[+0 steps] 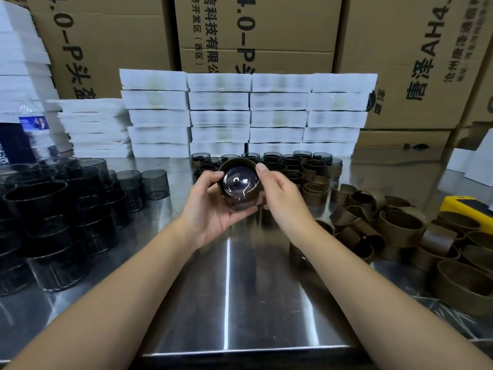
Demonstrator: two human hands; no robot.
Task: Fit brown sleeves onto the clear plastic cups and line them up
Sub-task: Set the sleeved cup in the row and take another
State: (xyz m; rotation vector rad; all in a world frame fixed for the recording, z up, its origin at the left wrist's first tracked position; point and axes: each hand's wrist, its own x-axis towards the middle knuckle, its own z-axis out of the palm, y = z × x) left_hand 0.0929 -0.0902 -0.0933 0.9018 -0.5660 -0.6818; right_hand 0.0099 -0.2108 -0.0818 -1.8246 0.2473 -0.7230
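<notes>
Above the middle of the steel table, both hands hold one clear smoky plastic cup (239,182), its base turned toward me, with a brown sleeve (230,163) around its far end. My left hand (213,206) cups it from below and the left, fingers curled round it. My right hand (280,193) grips its right side, thumb on the sleeve's rim. Behind the hands, sleeved cups (293,164) stand in rows. Bare smoky cups (66,204) are stacked at the left. Loose brown sleeves (400,231) lie heaped at the right.
Stacks of white trays (248,116) line the back of the steel table (226,303), with cardboard boxes (266,30) behind. A water bottle (36,126) stands at the far left, a yellow object (469,209) at the far right.
</notes>
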